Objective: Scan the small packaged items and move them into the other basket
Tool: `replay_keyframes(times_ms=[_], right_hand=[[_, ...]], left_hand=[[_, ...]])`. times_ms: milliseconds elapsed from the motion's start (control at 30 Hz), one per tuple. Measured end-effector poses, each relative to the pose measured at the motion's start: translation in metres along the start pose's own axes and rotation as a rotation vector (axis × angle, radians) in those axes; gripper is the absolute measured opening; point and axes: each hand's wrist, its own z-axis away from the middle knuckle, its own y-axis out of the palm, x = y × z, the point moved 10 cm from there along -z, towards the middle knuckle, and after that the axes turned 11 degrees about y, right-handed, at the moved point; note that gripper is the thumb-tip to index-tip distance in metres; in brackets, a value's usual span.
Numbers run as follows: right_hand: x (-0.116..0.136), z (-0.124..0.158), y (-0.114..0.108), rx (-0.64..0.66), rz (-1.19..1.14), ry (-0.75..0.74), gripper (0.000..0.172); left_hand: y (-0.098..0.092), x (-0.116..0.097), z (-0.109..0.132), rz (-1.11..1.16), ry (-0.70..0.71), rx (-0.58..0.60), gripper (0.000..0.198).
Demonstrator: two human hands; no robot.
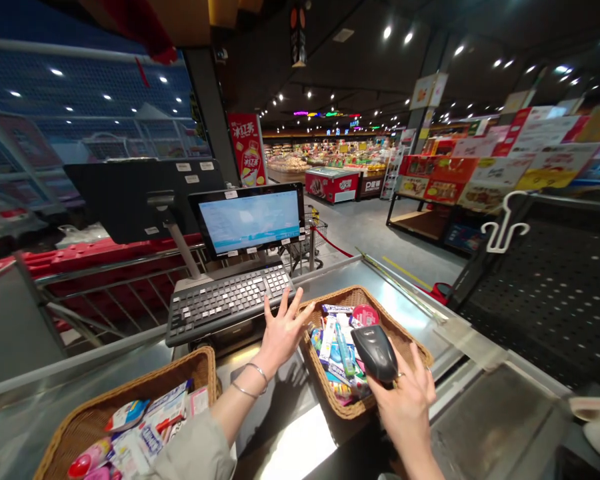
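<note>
My right hand (407,393) grips a black barcode scanner (375,352), which hovers over the right wicker basket (325,393). In that basket lie a blue toothbrush pack (344,350), a round red-lidded tub (366,315) and several small colourful packets, some hidden beneath the scanner. Fingers spread, my left hand (285,330) is empty and hangs between the keyboard (230,297) and the basket's left rim. Its fingertips overlap that rim in view; I cannot tell whether they touch. Below my left forearm stands another wicker basket (130,383) holding several packaged goods.
A lit monitor (253,220) stands behind the keyboard, with a second screen's dark back (140,197) beside it. The metal counter (380,270) carries the baskets. A black perforated panel (545,287) with a white hook (505,223) rises at right. Stacked boxes (490,173) stand beyond.
</note>
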Motion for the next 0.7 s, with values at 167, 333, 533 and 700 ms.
replay_keyframes(times_ms=[167, 333, 533, 700], right_hand=[[0.013, 0.000, 0.013, 0.025, -0.015, -0.029, 0.057], [0.029, 0.004, 0.027, 0.048, -0.054, -0.081, 0.059], [0.055, 0.013, 0.040, 0.106, -0.111, -0.134, 0.052], [0.075, 0.025, 0.053, 0.166, -0.166, -0.192, 0.046]], left_hand=[[-0.006, 0.010, 0.018, -0.018, -0.050, 0.035, 0.055], [-0.019, 0.022, 0.039, -0.056, -0.115, 0.044, 0.053], [-0.036, 0.038, 0.069, -0.085, -0.207, 0.052, 0.054], [-0.049, 0.047, 0.093, -0.107, -0.267, 0.058, 0.053]])
